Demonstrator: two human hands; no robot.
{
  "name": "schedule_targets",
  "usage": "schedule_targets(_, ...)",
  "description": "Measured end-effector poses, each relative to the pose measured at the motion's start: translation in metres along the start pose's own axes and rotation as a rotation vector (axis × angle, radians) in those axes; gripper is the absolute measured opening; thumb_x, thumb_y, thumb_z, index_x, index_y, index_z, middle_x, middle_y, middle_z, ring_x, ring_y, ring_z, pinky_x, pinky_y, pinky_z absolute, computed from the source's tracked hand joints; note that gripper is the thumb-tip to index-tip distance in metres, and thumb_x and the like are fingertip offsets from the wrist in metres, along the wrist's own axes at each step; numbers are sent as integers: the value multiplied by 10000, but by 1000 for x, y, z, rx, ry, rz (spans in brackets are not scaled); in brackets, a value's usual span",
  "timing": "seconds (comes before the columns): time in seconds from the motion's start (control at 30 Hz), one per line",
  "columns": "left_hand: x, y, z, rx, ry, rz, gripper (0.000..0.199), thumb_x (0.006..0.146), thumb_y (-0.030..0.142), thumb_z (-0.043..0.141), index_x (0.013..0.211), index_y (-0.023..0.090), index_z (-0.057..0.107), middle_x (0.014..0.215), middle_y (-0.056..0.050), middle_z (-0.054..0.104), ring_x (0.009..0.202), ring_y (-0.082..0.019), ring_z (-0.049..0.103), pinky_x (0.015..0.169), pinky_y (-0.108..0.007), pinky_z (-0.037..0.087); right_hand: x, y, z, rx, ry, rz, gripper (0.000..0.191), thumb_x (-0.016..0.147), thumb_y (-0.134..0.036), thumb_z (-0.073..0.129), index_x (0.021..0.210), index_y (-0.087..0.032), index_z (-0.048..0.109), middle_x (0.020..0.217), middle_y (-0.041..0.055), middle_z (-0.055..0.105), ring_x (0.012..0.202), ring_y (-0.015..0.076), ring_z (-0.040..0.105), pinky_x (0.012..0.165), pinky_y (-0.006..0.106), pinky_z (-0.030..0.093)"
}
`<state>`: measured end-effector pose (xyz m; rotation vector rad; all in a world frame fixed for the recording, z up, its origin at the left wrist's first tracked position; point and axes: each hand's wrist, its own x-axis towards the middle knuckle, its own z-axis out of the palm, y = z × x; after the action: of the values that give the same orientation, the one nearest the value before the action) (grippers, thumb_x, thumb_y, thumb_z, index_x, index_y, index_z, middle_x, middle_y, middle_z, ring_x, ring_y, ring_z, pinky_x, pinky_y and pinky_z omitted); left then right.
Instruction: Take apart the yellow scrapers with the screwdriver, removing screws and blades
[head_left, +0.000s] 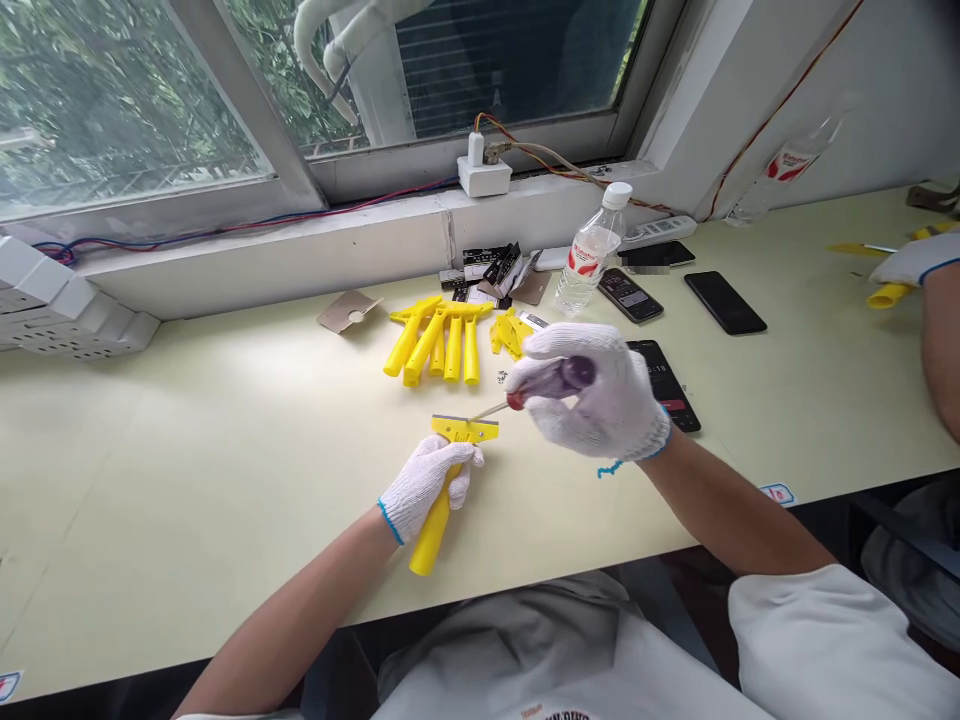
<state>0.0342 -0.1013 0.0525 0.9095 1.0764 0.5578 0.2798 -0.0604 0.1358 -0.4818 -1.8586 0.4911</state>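
My left hand [426, 488], in a white knit glove, grips the handle of a yellow plastic scraper [435, 530] whose wide head has a metal blade along its far edge. My right hand [592, 390], gloved the same way, is shut around a screwdriver [555, 380] with a dark translucent handle. Its thin shaft reaches the scraper head, and the tip's contact is too small to tell. Beyond them lies a heap of yellow scrapers [442, 340], with loose yellow scraper heads [510, 333] and several tiny screws [501, 376] beside it.
Black blade packets [487, 272] lie against the windowsill [300, 260], near a plastic water bottle [592, 250] and several phones [724, 302]. A power strip [660, 230] sits behind them. At the right, a co-worker's gloved hand [915, 262] holds something yellow.
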Motion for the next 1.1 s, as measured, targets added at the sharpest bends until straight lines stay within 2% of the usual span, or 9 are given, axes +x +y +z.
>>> schedule_targets(0.07, 0, -1, -1, 14, -9, 16, 250, 914, 413, 663, 877, 169, 702, 491, 37, 505, 432, -122, 435, 494, -248, 409, 9, 2, 3, -158, -78, -92, 570, 869, -108, 703, 1385, -315, 578, 951, -21, 749, 697, 136, 726, 671, 271, 627)
schedule_targets(0.13, 0, -1, -1, 16, -12, 17, 257, 928, 414, 651, 893, 166, 708, 491, 34, 513, 433, -122, 436, 499, -246, 406, 16, 3, 5, -263, -110, -155, 469, 862, -127, 700, 1296, -286, 615, 881, -32, 731, 627, 118, 663, 622, 247, 585)
schedule_targets(0.2, 0, -1, -2, 3, -3, 12, 254, 930, 413, 652, 904, 166, 708, 501, 37, 511, 438, -121, 436, 498, -247, 405, 20, 4, 5, -278, -116, -149, 349, 866, -129, 681, 1183, -272, 644, 826, -42, 711, 608, 109, 639, 604, 231, 561)
schedule_targets(0.27, 0, -1, -2, -3, 2, 11, 244, 924, 409, 661, 902, 170, 703, 501, 44, 498, 440, -123, 435, 499, -251, 418, 23, 4, 4, -257, -109, -75, 292, 869, -139, 684, 1124, -279, 659, 839, -42, 718, 644, 112, 660, 630, 231, 571)
schedule_targets(0.43, 1, 0, -4, 9, 0, 5, 254, 920, 418, 667, 908, 170, 715, 485, 49, 485, 434, -120, 450, 514, -244, 432, 21, 12, -1, -181, -8, -2, 434, 852, -200, 776, 1255, -319, 663, 938, -33, 766, 709, 141, 727, 660, 273, 614)
schedule_targets(0.57, 2, 0, -4, 10, -16, -2, 265, 916, 432, 673, 912, 171, 721, 479, 48, 489, 427, -123, 437, 489, -249, 421, 21, 13, -8, -116, 67, 46, 513, 887, -182, 749, 1351, -355, 617, 1042, -28, 757, 780, 150, 767, 722, 301, 657)
schedule_targets(0.73, 2, 1, -3, -13, -23, -10, 239, 909, 407, 677, 888, 173, 715, 483, 45, 480, 437, -123, 412, 467, -253, 418, 32, 1, -21, -48, 238, 13, 490, 850, -94, 674, 1266, -348, 629, 1132, -26, 705, 746, 128, 778, 685, 270, 650)
schedule_targets(0.9, 1, 0, -3, -28, -33, -23, 219, 909, 387, 674, 867, 174, 706, 502, 45, 476, 442, -114, 402, 469, -245, 407, 35, -3, -23, 12, 205, 5, 473, 833, -81, 687, 1232, -334, 674, 1201, -13, 690, 730, 126, 787, 633, 259, 632)
schedule_targets(1.1, 1, 0, -4, -21, -34, -19, 214, 919, 376, 658, 867, 173, 702, 501, 45, 473, 430, -111, 434, 490, -237, 406, 29, 1, -18, -23, 108, 44, 513, 853, -114, 731, 1287, -377, 657, 1175, -22, 728, 765, 154, 789, 679, 295, 652)
